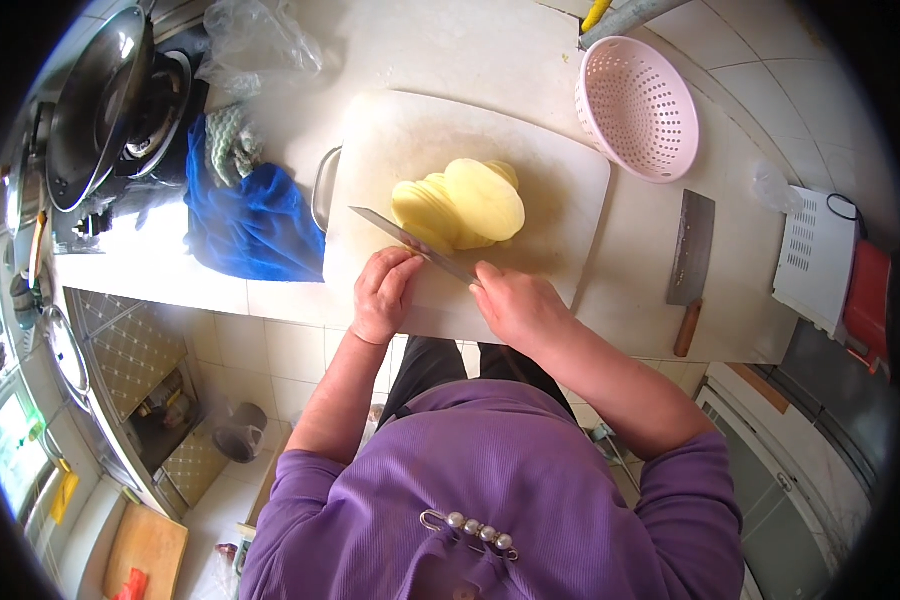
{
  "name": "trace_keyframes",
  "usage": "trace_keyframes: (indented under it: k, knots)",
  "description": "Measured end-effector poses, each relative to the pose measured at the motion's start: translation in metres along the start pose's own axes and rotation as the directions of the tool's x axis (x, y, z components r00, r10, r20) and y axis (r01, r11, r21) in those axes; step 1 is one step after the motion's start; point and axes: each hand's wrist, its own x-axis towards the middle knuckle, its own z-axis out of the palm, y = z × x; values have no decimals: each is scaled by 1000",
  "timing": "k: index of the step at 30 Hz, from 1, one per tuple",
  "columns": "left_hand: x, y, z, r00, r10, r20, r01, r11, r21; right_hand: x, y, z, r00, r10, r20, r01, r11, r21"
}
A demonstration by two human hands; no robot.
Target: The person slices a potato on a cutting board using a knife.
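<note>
My right hand (521, 304) grips the handle of a kitchen knife (420, 246), whose blade points up and to the left over the near part of a white cutting board (382, 127). Close against the blade's near side, my left hand (385, 289) has its fingers curled around a small yellow potato piece (414, 253), mostly hidden by the fingers. Just beyond the blade lie overlapping potato slices (427, 206), thin and pale yellow. A broad oval slice (484, 199) rests on top at their right side.
Right of the board are a pink colander (637, 109) and a cleaver (691, 247) with a wooden handle. A blue cloth (255, 225) lies to the left, near the board's metal handle (322, 187). Farther left, a wok (97, 112) stands by the stove; a plastic bag (259, 45) lies behind.
</note>
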Motion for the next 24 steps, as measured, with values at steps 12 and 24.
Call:
trace_keyframes:
  k: [12,24]
  knots:
    - [1,5,3,997,-58,-41,59,998,14,23,4,33,998,-40,-46,38,999,-33]
    - [1,11,5,988,-154,-29,156,982,109,-4,3,14,976,-119,-182,121,993,-1]
